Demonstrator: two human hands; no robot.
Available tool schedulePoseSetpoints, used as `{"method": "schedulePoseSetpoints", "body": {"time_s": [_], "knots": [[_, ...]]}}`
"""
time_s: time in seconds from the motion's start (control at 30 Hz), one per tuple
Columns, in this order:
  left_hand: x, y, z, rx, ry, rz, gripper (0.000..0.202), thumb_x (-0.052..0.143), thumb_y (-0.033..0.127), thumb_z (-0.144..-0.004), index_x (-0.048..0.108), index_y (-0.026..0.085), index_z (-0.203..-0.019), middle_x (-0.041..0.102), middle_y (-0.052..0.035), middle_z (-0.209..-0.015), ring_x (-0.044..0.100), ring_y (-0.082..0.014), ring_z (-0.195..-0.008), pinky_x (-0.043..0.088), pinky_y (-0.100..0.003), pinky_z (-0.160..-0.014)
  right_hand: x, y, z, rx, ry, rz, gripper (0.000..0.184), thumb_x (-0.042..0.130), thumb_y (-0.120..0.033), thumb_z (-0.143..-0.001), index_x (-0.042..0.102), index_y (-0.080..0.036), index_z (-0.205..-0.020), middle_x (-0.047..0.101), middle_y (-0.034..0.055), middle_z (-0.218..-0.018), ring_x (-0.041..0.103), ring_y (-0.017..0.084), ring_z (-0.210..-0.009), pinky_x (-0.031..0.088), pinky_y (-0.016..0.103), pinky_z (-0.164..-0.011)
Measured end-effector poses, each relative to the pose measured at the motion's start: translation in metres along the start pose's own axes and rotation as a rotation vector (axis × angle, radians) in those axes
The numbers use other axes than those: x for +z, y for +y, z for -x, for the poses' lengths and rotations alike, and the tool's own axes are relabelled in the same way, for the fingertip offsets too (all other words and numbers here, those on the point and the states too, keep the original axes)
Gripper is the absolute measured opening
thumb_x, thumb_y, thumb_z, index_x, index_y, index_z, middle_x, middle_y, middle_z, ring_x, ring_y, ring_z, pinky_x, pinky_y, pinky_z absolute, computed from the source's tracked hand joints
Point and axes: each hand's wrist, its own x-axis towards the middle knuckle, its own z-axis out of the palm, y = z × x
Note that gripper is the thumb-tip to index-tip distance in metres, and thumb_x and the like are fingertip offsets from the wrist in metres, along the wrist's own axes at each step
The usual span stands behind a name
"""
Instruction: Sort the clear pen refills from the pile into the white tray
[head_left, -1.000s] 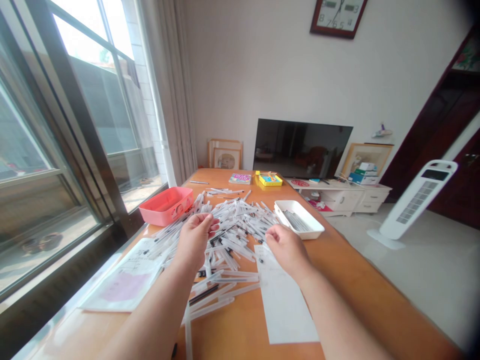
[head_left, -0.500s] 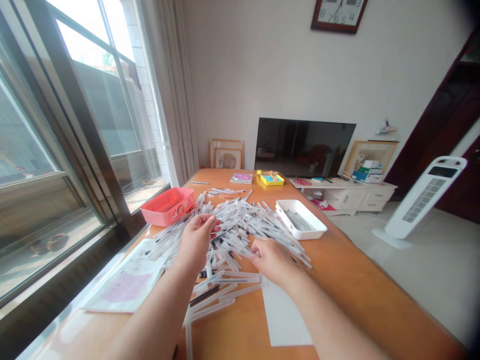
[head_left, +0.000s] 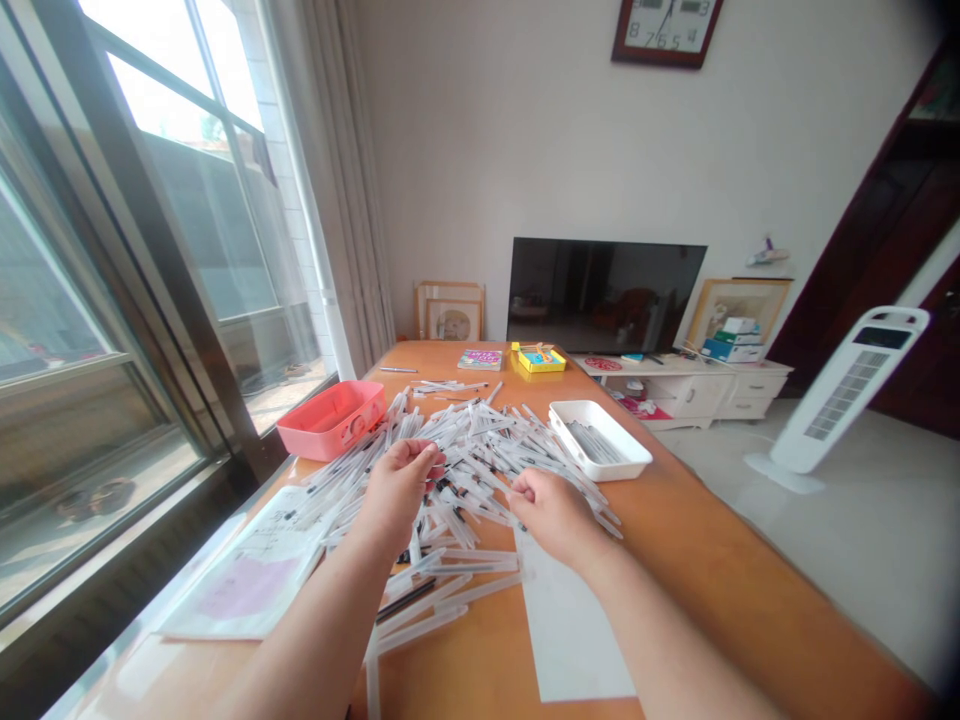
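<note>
A big heap of clear plastic pens (head_left: 480, 455) covers the middle of the orange wooden table (head_left: 697, 570). My left hand (head_left: 397, 490) hovers over the heap's left side, its fingers pinched together on something I cannot make out. My right hand (head_left: 551, 515) rests at the heap's near right edge, fingers curled on a pen (head_left: 501, 497) that points left. A white sheet of paper (head_left: 577, 625) lies under my right wrist.
A pink bin (head_left: 330, 418) stands left of the heap, a white tray (head_left: 600, 440) with several pens to the right. Papers (head_left: 247, 575) lie at the near left. A book (head_left: 480, 358) and yellow box (head_left: 538, 358) sit at the far end. Window left, TV and fan beyond.
My right hand has moved left from beside the white tray into the near edge of the pen heap and closed on a pen. My left hand has stayed about where it was.
</note>
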Motion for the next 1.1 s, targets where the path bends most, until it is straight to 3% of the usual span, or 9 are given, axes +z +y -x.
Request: {"method": "schedulePoseSetpoints", "body": {"time_s": [0.23, 0.33, 0.47, 0.63, 0.93, 1.1], "knots": [[0.007, -0.005, 0.008, -0.071, -0.265, -0.069, 0.041, 0.078, 0.054, -0.071, 0.072, 0.017, -0.087, 0.074, -0.0107, -0.087, 0.068, -0.021, -0.076, 0.047, -0.031, -0.068, 0.005, -0.012, 0.005, -0.092, 0.026, -0.207, 0.017, 0.056, -0.034, -0.091, 0.066, -0.022, -0.085, 0.067, -0.0005, -0.078, 0.058, 0.015, -0.072, 0.038, 0.024, -0.063], [0.011, -0.008, 0.009, -0.077, -0.312, 0.003, 0.039, 0.08, 0.052, -0.069, 0.072, 0.017, -0.083, 0.073, -0.0093, -0.085, 0.068, -0.0197, -0.075, 0.048, -0.029, -0.068, 0.008, -0.014, 0.006, -0.121, -0.005, -0.23, 0.019, 0.055, -0.035, -0.092, 0.067, -0.022, -0.085, 0.069, -0.0001, -0.081, 0.059, 0.015, -0.075, 0.039, 0.024, -0.065], [0.01, -0.012, 0.004, -0.061, -0.239, 0.061, 0.04, 0.078, 0.054, -0.071, 0.069, 0.017, -0.083, 0.074, -0.01, -0.089, 0.069, -0.0198, -0.077, 0.048, -0.029, -0.067, 0.004, -0.005, 0.002, -0.079, -0.009, -0.212, 0.024, 0.049, -0.037, -0.095, 0.067, -0.022, -0.089, 0.067, -0.001, -0.076, 0.058, 0.015, -0.07, 0.038, 0.024, -0.062], [0.005, -0.013, -0.002, -0.031, -0.132, 0.075, 0.042, 0.077, 0.056, -0.072, 0.067, 0.017, -0.086, 0.074, -0.0104, -0.092, 0.068, -0.0194, -0.077, 0.047, -0.029, -0.066, -0.01, 0.01, -0.005, 0.02, 0.04, -0.022, 0.019, 0.051, -0.029, -0.09, 0.067, -0.023, -0.085, 0.069, -0.0002, -0.078, 0.059, 0.017, -0.072, 0.034, 0.025, -0.06], [0.001, -0.004, -0.002, -0.012, -0.045, 0.108, 0.044, 0.079, 0.056, -0.068, 0.068, 0.017, -0.086, 0.074, -0.0087, -0.086, 0.066, -0.0179, -0.071, 0.046, -0.027, -0.062, -0.015, 0.025, -0.012, 0.124, 0.062, 0.184, 0.014, 0.054, -0.023, -0.085, 0.068, -0.025, -0.086, 0.069, -0.0002, -0.08, 0.057, 0.016, -0.071, 0.027, 0.026, -0.058], [0.001, -0.003, -0.002, -0.01, -0.057, 0.115, 0.043, 0.078, 0.056, -0.07, 0.064, 0.017, -0.085, 0.073, -0.0082, -0.085, 0.064, -0.0164, -0.07, 0.045, -0.027, -0.063, -0.023, 0.033, -0.013, 0.189, 0.025, 0.198, 0.012, 0.056, -0.022, -0.081, 0.067, -0.024, -0.079, 0.067, -0.0009, -0.076, 0.056, 0.015, -0.068, 0.025, 0.026, -0.056]]}}
